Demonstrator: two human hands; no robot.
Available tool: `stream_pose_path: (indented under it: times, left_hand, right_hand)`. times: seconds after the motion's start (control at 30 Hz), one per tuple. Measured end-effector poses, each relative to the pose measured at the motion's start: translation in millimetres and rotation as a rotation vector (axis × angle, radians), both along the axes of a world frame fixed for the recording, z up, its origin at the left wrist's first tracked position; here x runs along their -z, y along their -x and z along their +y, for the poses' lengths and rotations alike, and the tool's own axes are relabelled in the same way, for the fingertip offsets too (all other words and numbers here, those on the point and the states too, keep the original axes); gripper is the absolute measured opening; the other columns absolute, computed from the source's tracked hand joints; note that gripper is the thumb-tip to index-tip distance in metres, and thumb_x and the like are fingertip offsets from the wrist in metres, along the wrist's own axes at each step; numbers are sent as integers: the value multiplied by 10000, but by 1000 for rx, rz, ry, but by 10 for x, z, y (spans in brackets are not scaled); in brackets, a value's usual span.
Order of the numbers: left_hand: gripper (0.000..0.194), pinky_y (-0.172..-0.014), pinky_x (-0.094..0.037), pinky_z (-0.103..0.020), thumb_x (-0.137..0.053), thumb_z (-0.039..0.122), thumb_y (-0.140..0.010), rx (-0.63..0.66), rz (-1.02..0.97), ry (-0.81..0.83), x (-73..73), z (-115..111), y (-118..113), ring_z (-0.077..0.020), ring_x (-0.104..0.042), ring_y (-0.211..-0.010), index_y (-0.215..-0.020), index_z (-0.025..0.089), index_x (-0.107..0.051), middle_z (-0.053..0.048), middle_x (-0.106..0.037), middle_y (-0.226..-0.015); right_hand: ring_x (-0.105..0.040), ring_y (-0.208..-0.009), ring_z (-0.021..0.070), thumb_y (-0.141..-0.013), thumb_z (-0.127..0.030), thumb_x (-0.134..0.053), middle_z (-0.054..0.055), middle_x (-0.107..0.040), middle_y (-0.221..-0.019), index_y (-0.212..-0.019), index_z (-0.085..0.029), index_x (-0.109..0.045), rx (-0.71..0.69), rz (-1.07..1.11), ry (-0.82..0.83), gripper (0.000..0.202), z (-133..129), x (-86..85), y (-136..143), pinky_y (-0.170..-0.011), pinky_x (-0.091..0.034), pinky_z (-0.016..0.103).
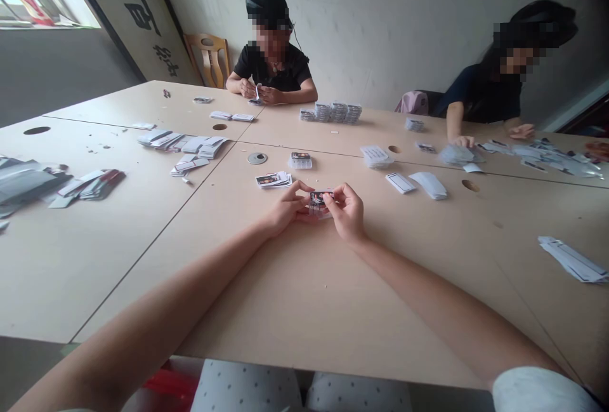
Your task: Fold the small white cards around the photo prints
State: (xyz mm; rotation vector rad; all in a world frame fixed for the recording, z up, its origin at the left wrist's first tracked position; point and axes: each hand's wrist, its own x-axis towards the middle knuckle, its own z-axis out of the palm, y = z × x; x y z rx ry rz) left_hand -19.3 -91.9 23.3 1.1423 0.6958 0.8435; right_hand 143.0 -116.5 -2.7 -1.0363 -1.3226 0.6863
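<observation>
A small clear plastic case (pixel 320 211) with a dark printed card (pixel 322 199) on top is held between both hands, low over the table. My left hand (pixel 288 210) grips its left side, fingers curled around the edge. My right hand (pixel 349 214) pinches the right side, with the thumb lying on the dark card. Just beyond them sits another clear case (pixel 300 163) topped by a dark card. A small fan of printed cards (pixel 273 180) lies to its left.
Paper stacks (pixel 183 144) and plastic sleeves (pixel 28 185) lie on the left. Stacked clear cases (pixel 337 112) stand at the back. Two people sit across the table (pixel 266 298), handling items. White card piles (pixel 429 185) and strips (pixel 571 259) lie on the right.
</observation>
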Motion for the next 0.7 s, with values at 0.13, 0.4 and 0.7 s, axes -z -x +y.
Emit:
stream_pose_path:
  times: [0.13, 0.4, 0.7]
  left_hand:
    - [280, -767, -565, -395, -681, 352, -799, -2, -12, 4, 5, 1, 1, -204, -708, -784, -946, 186, -509, -58, -690, -939]
    - [276, -759, -569, -395, -679, 358, -804, 13, -20, -6, 43, 20, 16, -206, -707, -788, -956, 192, -518, -54, -684, -944]
    - [286, -762, -565, -394, -675, 365, -806, 7, -6, -11, 31, 12, 9, -211, -707, -794, -954, 191, -503, -56, -678, -951]
  right_hand:
    - [-552, -614, 119, -808, -398, -611, -19, -545, -713, -725, -222, -446, 23, -22, 6, 255, 0, 6, 2, -574, -498, 250]
    - [-542, -597, 119, -809, -381, -610, -24, -531, -678, -707, -222, -451, 30, -49, 3, 247, -9, -20, 7, -581, -490, 250]
    - [-543, -589, 118, -808, -376, -612, -20, -548, -695, -712, -222, -454, 40, -52, 4, 241, -2, -8, 8, -567, -485, 251]
